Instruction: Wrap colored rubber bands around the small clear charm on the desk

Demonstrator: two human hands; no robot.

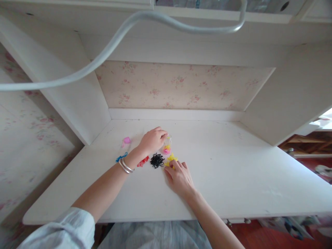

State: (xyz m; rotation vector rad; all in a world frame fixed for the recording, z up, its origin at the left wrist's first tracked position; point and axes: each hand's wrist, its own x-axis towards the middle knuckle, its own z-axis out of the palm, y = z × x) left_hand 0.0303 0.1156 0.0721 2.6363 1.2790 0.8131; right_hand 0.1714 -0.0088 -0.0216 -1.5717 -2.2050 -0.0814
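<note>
Yellow bits (172,158) lie in a small loose heap on the white desk (228,173), right at the fingertips of the right hand (178,174). That hand comes in low from the near side, its fingers bent down onto the heap; whether they pinch a piece I cannot tell, as the knuckles cover the tips. Just left of these fingers sits a heap of black bits (157,160), thin and tangled. Red bits (143,161) lie further left, partly behind the left wrist, which wears silvery bangles (126,166). Blue bits (121,157) show on the far side of that wrist, to its left.

Beyond the black and yellow heaps stands a small clear jar (167,145) with pink and yellow pieces inside. The left hand (153,141) reaches over to it, its fingers curled and gripping the jar near the top on its left side. Well to the left of those fingers lies a pink piece (127,140), with paler pink strands (123,144) beside it. Past both hands, floral wallpaper (178,83) covers the back panel, and a white cable (124,29) curves across the view above.
</note>
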